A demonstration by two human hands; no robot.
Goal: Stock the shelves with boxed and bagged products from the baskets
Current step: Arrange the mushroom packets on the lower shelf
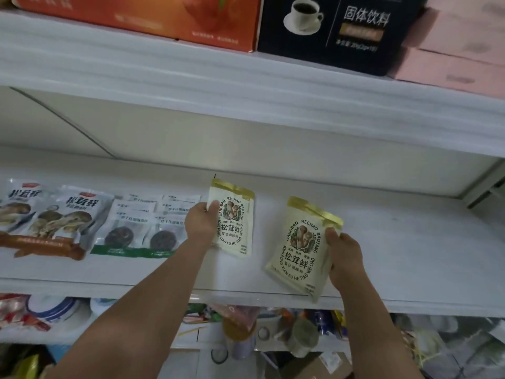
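Facing a white middle shelf. The upper shelf carries an orange box, a black coffee box and pink boxes, side by side. Far left on the middle shelf: mushroom bags lying flat, then clear packs with dark discs, overlapping. Two cream gold-topped pouches are apart from each other. The left pouch is just beside the clear packs. The right pouch is tilted, its lower corner past the shelf's front edge. The left hand grips the left pouch by its left edge, thumb on front, fingers hidden behind. The right hand grips the right pouch by its right edge, thumb under the gold strip, fingers curled round. Can't tell if either pouch rests on the shelf. The lower shelf holds blurred jars and packets.
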